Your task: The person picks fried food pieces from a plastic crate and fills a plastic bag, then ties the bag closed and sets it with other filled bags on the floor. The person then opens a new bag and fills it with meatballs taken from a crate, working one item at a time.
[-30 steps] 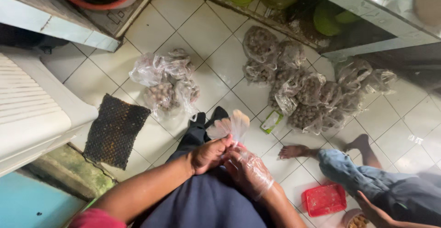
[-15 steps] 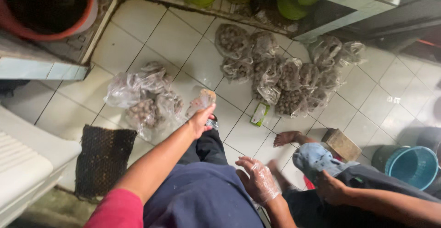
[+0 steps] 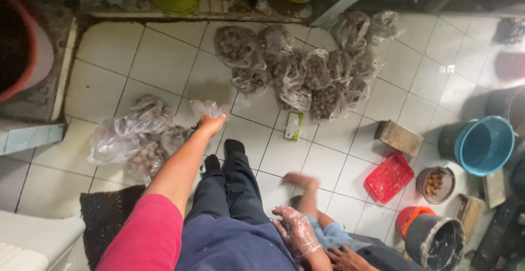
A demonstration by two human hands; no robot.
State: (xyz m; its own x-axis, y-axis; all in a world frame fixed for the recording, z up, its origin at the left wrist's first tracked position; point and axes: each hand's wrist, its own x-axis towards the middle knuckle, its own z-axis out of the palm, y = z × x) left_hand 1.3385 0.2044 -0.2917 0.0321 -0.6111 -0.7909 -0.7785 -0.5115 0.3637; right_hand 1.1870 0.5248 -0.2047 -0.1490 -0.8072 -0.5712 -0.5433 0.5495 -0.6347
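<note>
Plastic bag (image 3: 209,107) — beyond left hand's (image 3: 210,124) fingertips

Red tray (image 3: 389,177); blue bucket (image 3: 484,145); pink sleeve (image 3: 143,237); white floor tiles (image 3: 158,58).

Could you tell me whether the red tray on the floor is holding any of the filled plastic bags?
No. The red tray lies bare on the tiles beside a small bowl, well apart from the filled plastic bags.

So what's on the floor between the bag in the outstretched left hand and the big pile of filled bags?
In the head view, only bare white tile separates the bag in the left hand from the pile of filled bags.
</note>
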